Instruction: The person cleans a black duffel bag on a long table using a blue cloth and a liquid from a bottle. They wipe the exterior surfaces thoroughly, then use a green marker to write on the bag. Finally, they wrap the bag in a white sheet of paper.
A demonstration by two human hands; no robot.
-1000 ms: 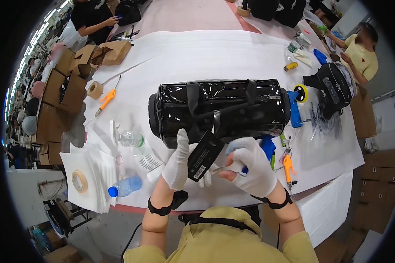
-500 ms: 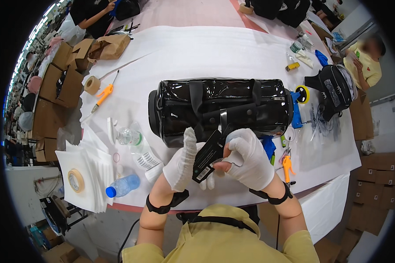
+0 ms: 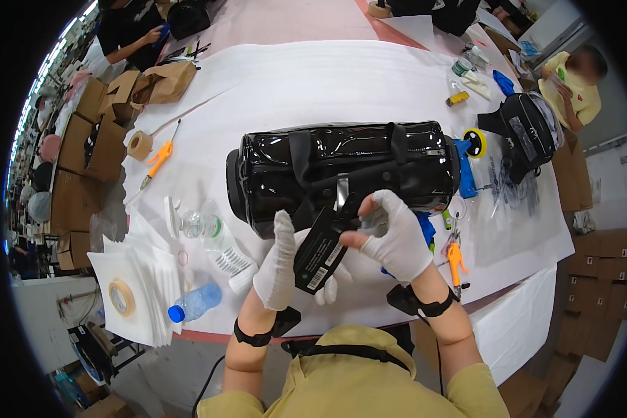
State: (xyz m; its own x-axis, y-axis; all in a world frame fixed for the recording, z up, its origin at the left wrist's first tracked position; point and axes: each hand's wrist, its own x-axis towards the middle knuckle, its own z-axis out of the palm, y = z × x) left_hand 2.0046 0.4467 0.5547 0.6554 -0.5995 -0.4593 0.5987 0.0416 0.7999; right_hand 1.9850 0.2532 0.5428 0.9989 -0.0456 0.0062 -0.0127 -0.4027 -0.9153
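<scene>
A glossy black duffel bag [image 3: 341, 157] lies lengthwise in front of me, its straps on top. At its near side a black cardboard hang tag [image 3: 320, 254] with a white barcode label slants across my left hand [image 3: 277, 268]. That white-gloved hand supports the tag, with the thumb upright beside it and fingertips showing from underneath. My right hand [image 3: 397, 240] is close to the tag's upper end. Its bare thumb and forefinger tips are spread apart at the tag's edge, and the other fingers are partly hidden.
At left lie an orange-handled tool [image 3: 160, 159], a tape roll [image 3: 139, 145], a spray bottle [image 3: 198, 224], a blue-capped bottle [image 3: 196, 302] and white foam sheets [image 3: 143, 279]. Another orange-handled tool [image 3: 455, 259] and a black backpack [image 3: 526, 132] are at right. Other people stand beyond the table.
My right thumb and forefinger have spread apart, and the hand has risen slightly. The tag has shifted a little left and down with my left hand. The whole view has shifted slightly.
</scene>
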